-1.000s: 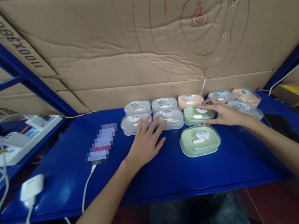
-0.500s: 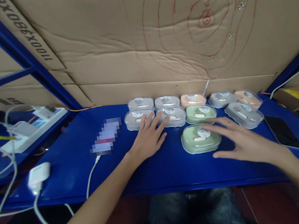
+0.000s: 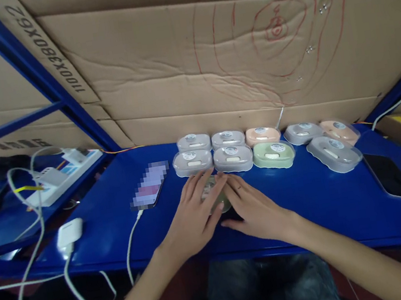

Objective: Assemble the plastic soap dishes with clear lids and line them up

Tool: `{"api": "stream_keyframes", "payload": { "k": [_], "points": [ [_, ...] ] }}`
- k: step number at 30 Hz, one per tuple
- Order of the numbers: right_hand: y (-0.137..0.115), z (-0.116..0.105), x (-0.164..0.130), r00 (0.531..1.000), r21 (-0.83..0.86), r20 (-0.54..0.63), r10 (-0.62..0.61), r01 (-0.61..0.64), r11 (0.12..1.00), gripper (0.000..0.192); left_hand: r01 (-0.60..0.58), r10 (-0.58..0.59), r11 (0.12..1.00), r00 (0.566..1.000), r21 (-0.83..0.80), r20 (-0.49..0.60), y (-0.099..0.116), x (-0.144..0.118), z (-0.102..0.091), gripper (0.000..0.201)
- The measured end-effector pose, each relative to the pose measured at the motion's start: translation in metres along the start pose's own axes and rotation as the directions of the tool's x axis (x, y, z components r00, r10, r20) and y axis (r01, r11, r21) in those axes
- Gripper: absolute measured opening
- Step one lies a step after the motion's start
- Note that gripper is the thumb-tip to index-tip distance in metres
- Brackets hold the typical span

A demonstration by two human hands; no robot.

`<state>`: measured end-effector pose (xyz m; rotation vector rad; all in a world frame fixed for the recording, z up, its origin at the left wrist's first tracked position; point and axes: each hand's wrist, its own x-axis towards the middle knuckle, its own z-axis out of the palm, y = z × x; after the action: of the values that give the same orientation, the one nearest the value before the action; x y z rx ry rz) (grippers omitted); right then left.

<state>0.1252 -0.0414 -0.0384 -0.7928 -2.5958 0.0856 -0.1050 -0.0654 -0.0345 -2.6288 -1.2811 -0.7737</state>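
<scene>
Near the front middle of the blue table, a green oval case (image 3: pixel 225 203) under a clear cover sits mostly hidden beneath both hands. My left hand (image 3: pixel 192 217) curls over its left part, fingers across the round label. From the right, my right hand (image 3: pixel 257 207) closes on the other side, its fingertips meeting those of the left hand. Just behind are a grey case (image 3: pixel 233 158) and a second green case (image 3: pixel 274 155) of the same kind. Another grey case (image 3: pixel 193 163) stands behind the left hand.
A back row holds grey cases and a peach case (image 3: pixel 262 135). Further right sit more grey cases and another peach case (image 3: pixel 340 133), with a dark phone (image 3: pixel 393 176) nearby. To the left lie a plugged-in phone (image 3: pixel 151 185), a white charger (image 3: pixel 69 232) and a power strip (image 3: pixel 49 191).
The nearer green case has moved left, from the right hand's side to between both hands. My right hand has swung left with it, and my left hand has dropped off the grey cases.
</scene>
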Motion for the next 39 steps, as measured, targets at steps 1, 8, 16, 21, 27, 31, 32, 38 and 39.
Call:
{"api": "stream_keyframes", "payload": {
  "k": [1, 8, 16, 21, 27, 31, 32, 38, 39],
  "points": [
    [0.001, -0.003, -0.007, 1.0, 0.017, -0.004, 0.005, -0.004, 1.0, 0.11, -0.014, 0.014, 0.999, 1.0, 0.042, -0.001, -0.003, -0.005, 0.002, 0.063],
    [0.07, -0.083, -0.123, 0.866, -0.246, -0.323, 0.383, -0.467, 0.849, 0.096, -0.012, 0.03, 0.976, 0.996, 0.218, -0.079, -0.04, -0.018, 0.003, 0.056],
    [0.156, -0.101, -0.202, 0.773, -0.37, -0.314, 0.551, -0.634, 0.679, 0.074, 0.075, -0.05, 0.974, 0.992, 0.214, -0.12, -0.042, -0.017, 0.01, 0.05],
    [0.151, -0.088, -0.212, 0.737, -0.368, -0.391, 0.551, -0.674, 0.64, 0.053, 0.079, -0.061, 0.976, 0.994, 0.201, -0.095, -0.042, -0.018, 0.01, 0.049],
    [0.092, -0.078, -0.227, 0.795, -0.338, -0.387, 0.466, -0.593, 0.731, 0.036, 0.093, -0.071, 0.975, 0.991, 0.202, -0.116, -0.038, -0.017, 0.012, 0.052],
    [0.026, -0.053, -0.173, 0.907, -0.298, -0.273, 0.322, -0.398, 0.868, 0.019, 0.075, -0.047, 0.985, 0.983, 0.154, -0.175, -0.028, -0.016, 0.01, 0.05],
    [0.014, -0.046, -0.153, 0.931, -0.313, -0.239, 0.276, -0.343, 0.886, 0.017, 0.063, -0.038, 0.988, 0.983, 0.14, -0.178, -0.026, -0.016, 0.01, 0.051],
    [0.001, -0.012, -0.044, 0.99, -0.359, -0.062, 0.124, -0.138, 0.923, 0.03, -0.063, 0.068, 0.995, 0.996, 0.083, -0.061, -0.02, -0.017, 0.008, 0.051],
    [0.003, -0.009, -0.033, 0.991, -0.337, -0.05, 0.128, -0.137, 0.931, 0.032, -0.08, 0.082, 0.993, 0.996, 0.082, -0.024, -0.019, -0.017, 0.008, 0.053]
  ]
}}
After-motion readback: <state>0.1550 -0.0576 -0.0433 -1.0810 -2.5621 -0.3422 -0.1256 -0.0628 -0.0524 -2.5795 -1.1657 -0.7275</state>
